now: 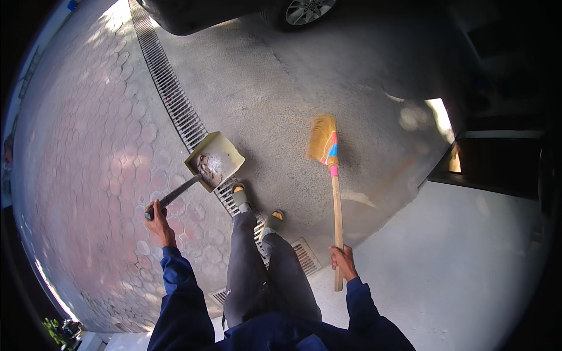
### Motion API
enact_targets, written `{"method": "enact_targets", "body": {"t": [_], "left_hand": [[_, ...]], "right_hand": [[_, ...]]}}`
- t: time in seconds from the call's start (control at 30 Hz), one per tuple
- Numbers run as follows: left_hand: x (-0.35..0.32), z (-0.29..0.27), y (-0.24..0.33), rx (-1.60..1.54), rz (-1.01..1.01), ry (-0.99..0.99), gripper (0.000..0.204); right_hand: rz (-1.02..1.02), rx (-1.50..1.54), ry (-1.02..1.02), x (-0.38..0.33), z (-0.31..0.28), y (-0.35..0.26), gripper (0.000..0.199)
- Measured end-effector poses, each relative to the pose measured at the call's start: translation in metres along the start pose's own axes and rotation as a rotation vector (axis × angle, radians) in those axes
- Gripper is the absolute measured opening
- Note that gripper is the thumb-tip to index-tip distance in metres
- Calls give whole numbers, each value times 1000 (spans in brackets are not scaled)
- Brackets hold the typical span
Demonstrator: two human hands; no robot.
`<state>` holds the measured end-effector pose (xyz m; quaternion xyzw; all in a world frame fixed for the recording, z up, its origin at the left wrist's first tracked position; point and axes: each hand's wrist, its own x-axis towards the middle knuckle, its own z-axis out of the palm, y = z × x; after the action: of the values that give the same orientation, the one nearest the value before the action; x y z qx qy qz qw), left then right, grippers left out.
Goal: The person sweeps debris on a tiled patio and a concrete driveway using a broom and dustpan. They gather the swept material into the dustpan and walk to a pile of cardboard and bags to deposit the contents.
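Note:
My left hand (158, 224) is closed around the dark handle of a pale yellow-green dustpan (229, 157). Several dry brown leaves or scraps (206, 168) lie in the pan, towards its handle side. The pan is over the drain grate, just ahead of my feet; whether it touches the ground I cannot tell. In my right hand (343, 261) is the wooden handle of a broom (337, 205), gripped near its end. Its straw-coloured bristles (320, 137), bound with blue, red and pink bands, point away from me over the concrete, to the right of the dustpan.
A long metal drain grate (170, 93) runs between hexagonal pavers (99, 158) on the left and rough concrete (269, 88). A square grate (305, 255) sits by my legs. Ahead stands a dark car with its wheel (304, 10) showing. Pale smooth floor (445, 263) spreads at right.

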<state>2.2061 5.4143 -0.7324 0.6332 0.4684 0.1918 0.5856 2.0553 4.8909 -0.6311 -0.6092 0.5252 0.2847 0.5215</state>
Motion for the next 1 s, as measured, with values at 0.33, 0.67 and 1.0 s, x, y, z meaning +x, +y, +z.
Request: {"method": "enact_targets", "body": {"t": [0.33,0.67,1.0], "left_hand": [[71,56,-20,188,135,-153,23],[108,118,-49,476,390,-326,23],[143,113,-22,349,241,-465,28]], "right_hand": [[56,182,45,37,70,3,21],[120,328,-338,73,283,-31,23],[248,286,-251,-67,187,1,28]]}}
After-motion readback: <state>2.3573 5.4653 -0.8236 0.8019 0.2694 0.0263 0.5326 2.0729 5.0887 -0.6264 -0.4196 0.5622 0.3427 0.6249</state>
